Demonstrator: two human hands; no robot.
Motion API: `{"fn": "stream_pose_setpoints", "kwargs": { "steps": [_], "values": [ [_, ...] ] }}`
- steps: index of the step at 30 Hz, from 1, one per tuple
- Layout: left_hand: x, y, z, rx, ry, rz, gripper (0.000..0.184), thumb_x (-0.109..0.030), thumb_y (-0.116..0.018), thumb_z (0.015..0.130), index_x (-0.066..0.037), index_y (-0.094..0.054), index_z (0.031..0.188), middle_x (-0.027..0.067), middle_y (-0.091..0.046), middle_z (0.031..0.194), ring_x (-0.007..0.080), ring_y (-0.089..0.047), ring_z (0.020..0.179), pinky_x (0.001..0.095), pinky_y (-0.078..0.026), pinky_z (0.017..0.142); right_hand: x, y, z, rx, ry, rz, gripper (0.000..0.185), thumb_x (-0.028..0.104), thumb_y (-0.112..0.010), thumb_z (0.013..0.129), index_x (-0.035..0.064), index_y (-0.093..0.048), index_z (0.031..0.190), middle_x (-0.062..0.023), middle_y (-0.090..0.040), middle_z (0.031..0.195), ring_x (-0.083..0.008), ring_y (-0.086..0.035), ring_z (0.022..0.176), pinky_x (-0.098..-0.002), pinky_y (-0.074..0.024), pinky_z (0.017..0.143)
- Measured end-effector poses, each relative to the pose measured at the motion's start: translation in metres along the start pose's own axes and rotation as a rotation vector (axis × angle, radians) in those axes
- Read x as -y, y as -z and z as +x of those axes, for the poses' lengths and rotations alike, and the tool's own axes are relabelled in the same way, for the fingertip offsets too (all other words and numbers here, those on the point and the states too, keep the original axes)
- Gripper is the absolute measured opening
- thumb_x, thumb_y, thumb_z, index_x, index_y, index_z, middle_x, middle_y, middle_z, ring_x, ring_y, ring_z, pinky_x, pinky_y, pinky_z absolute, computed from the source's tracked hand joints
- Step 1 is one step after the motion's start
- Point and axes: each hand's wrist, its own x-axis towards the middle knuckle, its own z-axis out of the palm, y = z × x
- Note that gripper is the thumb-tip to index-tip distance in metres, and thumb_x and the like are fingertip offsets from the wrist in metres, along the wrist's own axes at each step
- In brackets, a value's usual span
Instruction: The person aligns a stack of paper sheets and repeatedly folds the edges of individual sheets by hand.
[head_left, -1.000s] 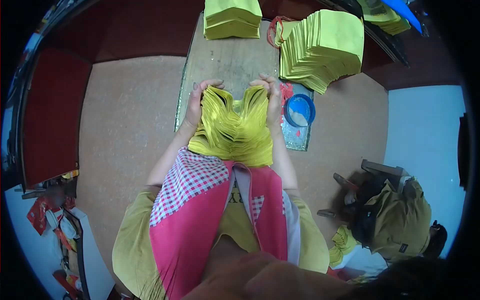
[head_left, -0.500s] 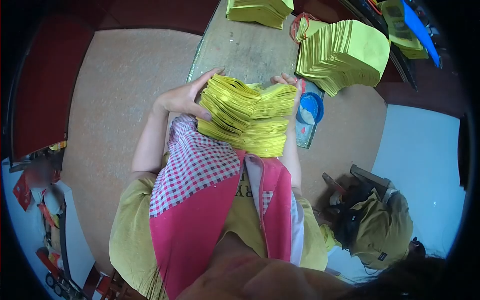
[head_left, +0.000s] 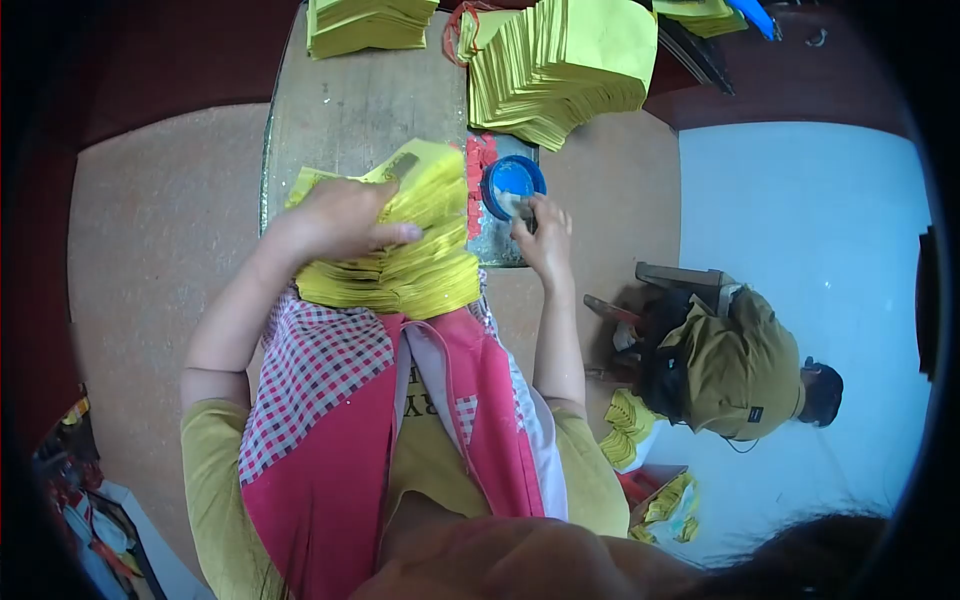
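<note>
A thick stack of folded yellow paper [head_left: 430, 275] stands against my pink apron at the table's front edge. My left hand [head_left: 345, 220] grips it from the upper left, the thumb pressed along the folded edges and the other fingers mostly hidden. The top sheets fan upward beside that hand. To the right, my right hand [head_left: 545, 240] is at the near rim of a round blue tub [head_left: 515, 180] containing some whitish paste. Its fingers are pinched together at the paste; whatever is between them is too small to make out.
Small red paper pieces [head_left: 474, 185] lie left of the tub on the worn table [head_left: 350, 110]. Behind stand a large yellow paper stack [head_left: 560, 70], red string [head_left: 458, 35] and another yellow stack [head_left: 370, 22]. A person in a brown jacket [head_left: 735, 365] sits to the right.
My right hand has left the paper stack and moved right to the blue tub. My left hand has shifted over the stack, whose top sheets now fan upward. The view has turned right.
</note>
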Motion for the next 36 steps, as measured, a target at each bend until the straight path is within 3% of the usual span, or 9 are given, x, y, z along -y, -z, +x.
{"fn": "stream_pose_setpoints", "kwargs": {
  "steps": [2, 4, 16, 20, 22, 24, 29, 32, 36],
  "values": [
    [-0.001, -0.004, -0.010, -0.002, -0.012, 0.002, 0.066, -0.056, -0.060, 0.089, 0.003, -0.055, 0.118, 0.0264, -0.067, 0.103, 0.0426, -0.064, 0.099, 0.0493, -0.050, 0.087, 0.003, -0.019, -0.009, -0.147, 0.067, 0.016, 0.040, 0.026, -0.070, 0.081, 0.0058, -0.066, 0.115, -0.0204, -0.056, 0.135, -0.0368, -0.044, 0.134, -0.0577, -0.0216, 0.114],
    [0.001, -0.012, -0.017, -0.052, -0.032, 0.017, 0.069, -0.053, -0.062, 0.088, 0.001, -0.052, 0.130, 0.0261, -0.066, 0.109, 0.0417, -0.063, 0.103, 0.0487, -0.048, 0.089, 0.010, -0.029, -0.004, -0.152, 0.070, 0.000, 0.041, 0.027, -0.070, 0.081, 0.0061, -0.067, 0.116, -0.0209, -0.054, 0.137, -0.0380, -0.042, 0.135, -0.0592, -0.0216, 0.114],
    [0.004, -0.021, -0.017, -0.142, -0.089, 0.061, 0.075, -0.062, -0.059, 0.088, 0.001, -0.055, 0.129, 0.0245, -0.067, 0.112, 0.0395, -0.062, 0.109, 0.0476, -0.045, 0.099, 0.023, -0.050, 0.023, -0.136, 0.038, -0.148, 0.030, 0.028, -0.070, 0.084, 0.0049, -0.068, 0.104, -0.0163, -0.061, 0.127, -0.0348, -0.049, 0.127, -0.0627, -0.0251, 0.111],
    [0.008, -0.016, -0.015, -0.223, -0.098, -0.017, 0.076, -0.059, -0.059, 0.089, 0.001, -0.052, 0.134, 0.0242, -0.066, 0.115, 0.0400, -0.062, 0.111, 0.0460, -0.045, 0.099, 0.027, -0.047, 0.020, -0.253, -0.027, -0.010, 0.029, 0.026, -0.073, 0.082, 0.0041, -0.063, 0.100, -0.0190, -0.060, 0.127, -0.0359, -0.051, 0.125, -0.0594, -0.0276, 0.111],
    [0.012, 0.006, -0.013, -0.082, 0.007, -0.354, 0.065, -0.044, -0.059, 0.093, 0.002, -0.049, 0.138, 0.0246, -0.064, 0.121, 0.0394, -0.062, 0.111, 0.0441, -0.047, 0.097, 0.039, -0.040, 0.024, -0.297, 0.006, 0.059, 0.029, 0.023, -0.074, 0.081, 0.0039, -0.062, 0.098, -0.0203, -0.060, 0.127, -0.0368, -0.052, 0.123, -0.0565, -0.0304, 0.110],
    [0.021, 0.014, -0.009, -0.169, 0.009, -0.341, 0.060, -0.039, -0.057, 0.094, 0.001, -0.049, 0.138, 0.0240, -0.066, 0.118, 0.0393, -0.063, 0.109, 0.0438, -0.048, 0.095, 0.056, -0.019, 0.032, -0.385, 0.081, 0.422, 0.028, 0.016, -0.074, 0.079, 0.0034, -0.061, 0.100, -0.0228, -0.059, 0.127, -0.0384, -0.054, 0.121, -0.0497, -0.0364, 0.108],
    [0.033, 0.025, 0.000, -0.257, 0.001, -0.245, 0.047, -0.025, -0.053, 0.096, 0.000, -0.051, 0.136, 0.0208, -0.069, 0.113, 0.0392, -0.065, 0.105, 0.0453, -0.049, 0.093, 0.138, 0.056, 0.035, -0.190, 0.292, 0.608, 0.025, 0.008, -0.066, 0.079, 0.0033, -0.060, 0.102, -0.0214, -0.059, 0.128, -0.0370, -0.053, 0.124, -0.0488, -0.0354, 0.109],
    [0.037, 0.020, 0.003, -0.258, -0.023, -0.226, 0.045, -0.024, -0.052, 0.096, 0.000, -0.052, 0.134, 0.0214, -0.069, 0.111, 0.0396, -0.065, 0.103, 0.0463, -0.049, 0.092, 0.169, 0.069, 0.039, 0.099, 0.634, 0.256, 0.023, 0.012, -0.061, 0.077, 0.0038, -0.061, 0.099, -0.0160, -0.061, 0.124, -0.0324, -0.053, 0.125, -0.0533, -0.0248, 0.115],
    [0.041, 0.017, 0.001, -0.205, 0.011, -0.213, 0.044, -0.024, -0.052, 0.096, 0.001, -0.054, 0.132, 0.0224, -0.068, 0.110, 0.0397, -0.065, 0.103, 0.0467, -0.049, 0.091, 0.177, 0.060, 0.050, 0.255, 0.810, 0.042, 0.023, 0.013, -0.063, 0.075, 0.0044, -0.064, 0.096, -0.0149, -0.064, 0.114, -0.0331, -0.058, 0.115, -0.0513, -0.0302, 0.112]
  ]
}}
